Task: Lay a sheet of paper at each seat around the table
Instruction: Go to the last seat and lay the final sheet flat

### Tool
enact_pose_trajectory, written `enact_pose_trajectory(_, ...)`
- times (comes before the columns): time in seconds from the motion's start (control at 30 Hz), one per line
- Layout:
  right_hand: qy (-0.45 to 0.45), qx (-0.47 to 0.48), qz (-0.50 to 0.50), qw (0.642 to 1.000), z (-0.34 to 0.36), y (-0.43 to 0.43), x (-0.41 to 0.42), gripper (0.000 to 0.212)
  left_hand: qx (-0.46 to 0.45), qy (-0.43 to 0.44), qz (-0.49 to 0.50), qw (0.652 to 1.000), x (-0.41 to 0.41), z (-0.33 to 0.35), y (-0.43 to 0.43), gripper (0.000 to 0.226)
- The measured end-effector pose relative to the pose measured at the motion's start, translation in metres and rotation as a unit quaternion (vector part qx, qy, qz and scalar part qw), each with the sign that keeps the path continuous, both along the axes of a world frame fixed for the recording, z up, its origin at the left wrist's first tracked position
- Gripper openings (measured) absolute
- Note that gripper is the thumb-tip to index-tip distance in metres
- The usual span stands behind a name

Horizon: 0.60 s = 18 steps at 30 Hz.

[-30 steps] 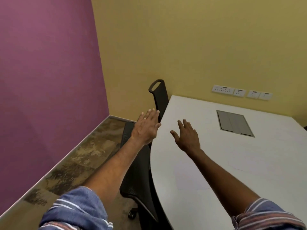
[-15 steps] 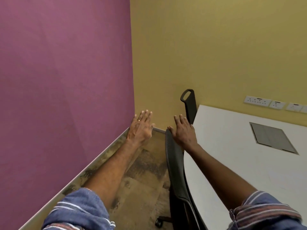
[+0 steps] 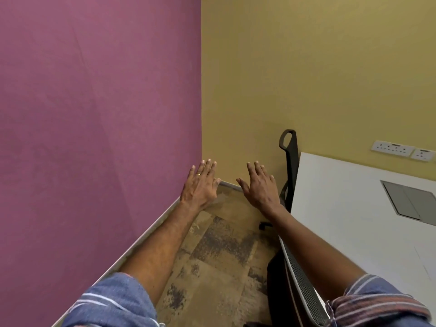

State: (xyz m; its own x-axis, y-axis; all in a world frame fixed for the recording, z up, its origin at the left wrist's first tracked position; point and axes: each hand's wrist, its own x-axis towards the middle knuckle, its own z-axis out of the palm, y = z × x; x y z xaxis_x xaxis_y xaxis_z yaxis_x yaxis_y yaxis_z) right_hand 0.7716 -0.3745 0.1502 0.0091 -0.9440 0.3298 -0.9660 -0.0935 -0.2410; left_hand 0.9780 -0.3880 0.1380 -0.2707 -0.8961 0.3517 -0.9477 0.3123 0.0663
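Both arms stretch forward, palms down, fingers spread, holding nothing. My left hand [image 3: 200,185] hovers near the corner where the purple wall meets the floor. My right hand [image 3: 260,187] floats over the floor just left of the white table [image 3: 342,208]. A faint outline on the table's near right part may be a white sheet of paper [image 3: 422,258]; I cannot tell for sure. Two black chairs stand at the table's left edge: a far chair [image 3: 289,156] and a near chair with a mesh back [image 3: 302,286].
The purple wall [image 3: 94,114] closes the left side and a yellow wall [image 3: 306,79] the back. Mottled brown carpet [image 3: 219,256] forms a narrow passage between wall and chairs. A grey cable hatch [image 3: 410,201] sits in the tabletop, with wall sockets [image 3: 392,148] above it.
The view has swung left: table and chairs slid toward the right edge and the purple wall fills more of the frame. Both hands moved off the table area to above the floor.
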Motion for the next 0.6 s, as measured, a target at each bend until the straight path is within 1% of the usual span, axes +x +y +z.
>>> enact_pose_trajectory(0.07,-0.008,0.002,-0.007,1.000,-0.003,-0.034,0.004,0.071,-0.003,0.006,-0.003,1.000,0.004,-0.001,-0.039,0.061)
enact_pose_trajectory(0.1,-0.007,0.001,-0.007,1.000,-0.001,-0.036,0.006,0.071,-0.016,0.004,0.000,1.000,0.005,0.003,-0.044,0.061)
enact_pose_trajectory(0.17,0.003,0.003,-0.019,1.000,-0.007,-0.074,0.000,0.072,-0.001,0.019,-0.010,1.000,0.000,0.001,-0.085,0.062)
enact_pose_trajectory(0.2,0.010,0.001,-0.024,1.000,-0.007,-0.076,-0.005,0.072,-0.010,0.016,-0.015,1.000,-0.003,0.002,-0.087,0.062)
enact_pose_trajectory(0.27,-0.005,0.011,-0.043,0.999,-0.010,-0.116,-0.012,0.071,-0.006,0.005,-0.025,1.000,-0.009,0.002,-0.128,0.062)
enact_pose_trajectory(0.3,0.001,0.007,-0.043,0.999,-0.009,-0.119,-0.014,0.071,-0.014,0.009,-0.025,1.000,-0.009,0.004,-0.132,0.062)
enact_pose_trajectory(0.37,-0.002,0.006,-0.056,0.998,-0.011,-0.153,-0.022,0.070,-0.002,0.021,-0.025,0.999,-0.012,0.004,-0.171,0.061)
enact_pose_trajectory(0.4,0.002,0.001,-0.058,0.998,-0.010,-0.155,-0.023,0.070,-0.011,0.017,-0.027,0.999,-0.014,0.004,-0.173,0.061)
enact_pose_trajectory(0.47,-0.010,0.012,-0.076,0.997,-0.011,-0.183,-0.031,0.070,0.007,0.013,-0.037,0.999,-0.021,0.001,-0.205,0.061)
enact_pose_trajectory(0.6,0.002,0.008,-0.094,0.996,-0.014,-0.212,-0.037,0.069,-0.005,0.019,-0.054,0.998,-0.029,-0.002,-0.241,0.061)
